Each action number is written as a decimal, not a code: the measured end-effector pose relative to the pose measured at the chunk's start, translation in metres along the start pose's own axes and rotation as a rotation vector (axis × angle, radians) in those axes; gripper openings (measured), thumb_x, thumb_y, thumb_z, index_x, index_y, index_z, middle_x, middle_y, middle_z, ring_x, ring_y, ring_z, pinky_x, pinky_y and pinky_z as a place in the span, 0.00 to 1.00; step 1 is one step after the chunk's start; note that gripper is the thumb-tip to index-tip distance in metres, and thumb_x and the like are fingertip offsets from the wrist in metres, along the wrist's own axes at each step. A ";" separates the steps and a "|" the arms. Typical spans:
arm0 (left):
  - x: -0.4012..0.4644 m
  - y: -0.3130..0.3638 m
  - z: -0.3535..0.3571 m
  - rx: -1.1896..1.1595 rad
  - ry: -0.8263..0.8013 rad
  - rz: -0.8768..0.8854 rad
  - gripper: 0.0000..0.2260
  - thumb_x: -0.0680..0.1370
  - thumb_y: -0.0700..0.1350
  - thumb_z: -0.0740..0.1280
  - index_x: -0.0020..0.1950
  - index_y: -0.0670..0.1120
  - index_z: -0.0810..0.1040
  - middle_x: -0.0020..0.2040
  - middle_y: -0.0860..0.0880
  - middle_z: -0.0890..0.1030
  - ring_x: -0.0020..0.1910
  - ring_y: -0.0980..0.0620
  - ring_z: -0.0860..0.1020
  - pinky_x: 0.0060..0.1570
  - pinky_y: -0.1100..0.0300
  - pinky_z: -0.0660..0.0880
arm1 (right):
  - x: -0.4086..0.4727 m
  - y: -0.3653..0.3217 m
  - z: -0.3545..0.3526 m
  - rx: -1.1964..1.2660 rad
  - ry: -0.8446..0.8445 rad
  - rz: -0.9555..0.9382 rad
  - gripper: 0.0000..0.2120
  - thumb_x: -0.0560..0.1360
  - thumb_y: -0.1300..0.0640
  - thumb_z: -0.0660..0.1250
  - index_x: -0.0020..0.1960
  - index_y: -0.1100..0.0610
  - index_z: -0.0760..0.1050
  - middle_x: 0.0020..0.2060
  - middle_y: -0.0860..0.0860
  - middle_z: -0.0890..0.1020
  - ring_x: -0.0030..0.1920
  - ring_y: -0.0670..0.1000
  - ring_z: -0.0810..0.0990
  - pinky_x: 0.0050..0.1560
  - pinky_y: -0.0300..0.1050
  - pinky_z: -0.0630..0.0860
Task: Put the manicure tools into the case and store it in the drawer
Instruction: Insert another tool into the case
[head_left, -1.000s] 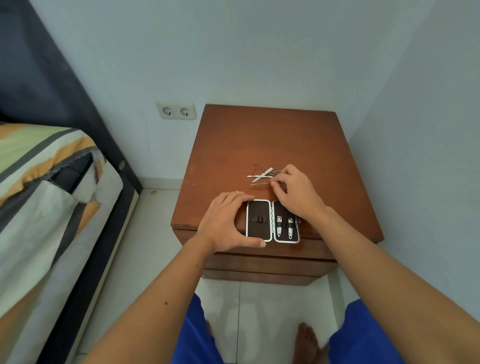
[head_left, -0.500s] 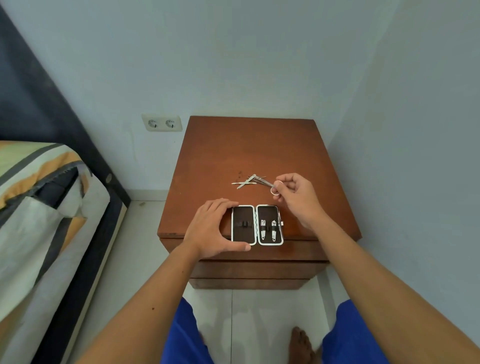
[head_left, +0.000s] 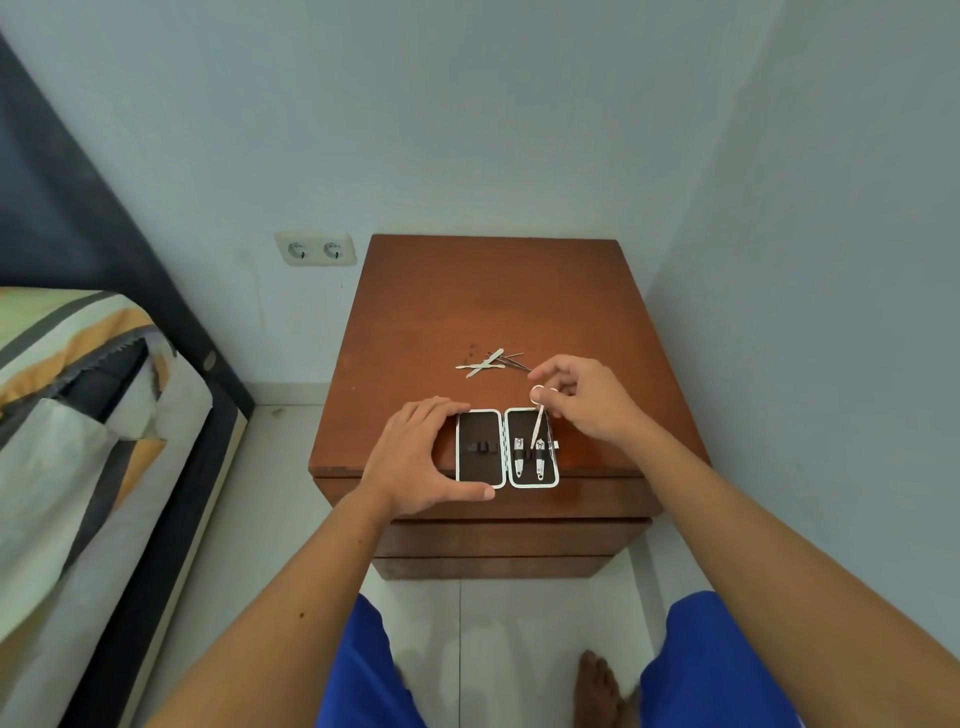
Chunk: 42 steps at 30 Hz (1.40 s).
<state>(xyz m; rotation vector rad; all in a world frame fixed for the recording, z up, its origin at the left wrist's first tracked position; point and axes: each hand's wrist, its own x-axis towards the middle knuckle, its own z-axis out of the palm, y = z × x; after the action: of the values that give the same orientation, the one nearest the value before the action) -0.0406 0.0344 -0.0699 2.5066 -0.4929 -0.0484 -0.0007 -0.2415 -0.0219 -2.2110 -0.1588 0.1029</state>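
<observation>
Where the white-rimmed, dark-lined case (head_left: 478, 449) lies open just below centre frame on the worktop (head_left: 467, 291), the left hand (head_left: 415, 457) grips its left half; the right hand (head_left: 587, 400) pinches scissors (head_left: 537, 423) over its right half, which holds two clippers (head_left: 519, 457).

Left hand (head_left: 415, 457) steadying open case (head_left: 506, 449), right hand (head_left: 589, 402) pinching scissors (head_left: 537, 421)

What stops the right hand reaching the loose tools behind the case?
Probably nothing, so yes: only bare tabletop lies between the right hand and the loose tools. It is pinching scissors over the case, though.
</observation>
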 end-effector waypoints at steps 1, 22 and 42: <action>0.000 0.000 0.000 0.000 0.003 0.000 0.48 0.61 0.79 0.74 0.76 0.60 0.67 0.75 0.60 0.71 0.74 0.57 0.65 0.75 0.52 0.65 | 0.003 0.000 0.002 -0.031 0.004 -0.003 0.06 0.76 0.57 0.76 0.49 0.48 0.82 0.34 0.48 0.84 0.31 0.43 0.80 0.42 0.45 0.78; -0.001 0.001 0.000 0.014 0.022 0.006 0.47 0.61 0.77 0.75 0.76 0.59 0.69 0.74 0.60 0.71 0.73 0.56 0.66 0.74 0.52 0.65 | -0.006 0.019 0.020 -0.199 -0.030 -0.129 0.18 0.73 0.53 0.79 0.62 0.49 0.84 0.51 0.48 0.78 0.35 0.44 0.74 0.43 0.33 0.71; -0.001 0.001 0.001 0.012 0.029 0.005 0.48 0.60 0.77 0.76 0.75 0.59 0.69 0.73 0.59 0.72 0.73 0.56 0.66 0.74 0.51 0.66 | -0.017 0.021 0.019 -0.221 -0.076 -0.200 0.20 0.76 0.50 0.77 0.66 0.50 0.82 0.54 0.44 0.76 0.44 0.43 0.75 0.49 0.36 0.71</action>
<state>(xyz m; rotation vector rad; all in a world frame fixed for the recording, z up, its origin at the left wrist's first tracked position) -0.0418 0.0336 -0.0699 2.5137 -0.4896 -0.0077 -0.0184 -0.2418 -0.0498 -2.3978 -0.4505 0.0609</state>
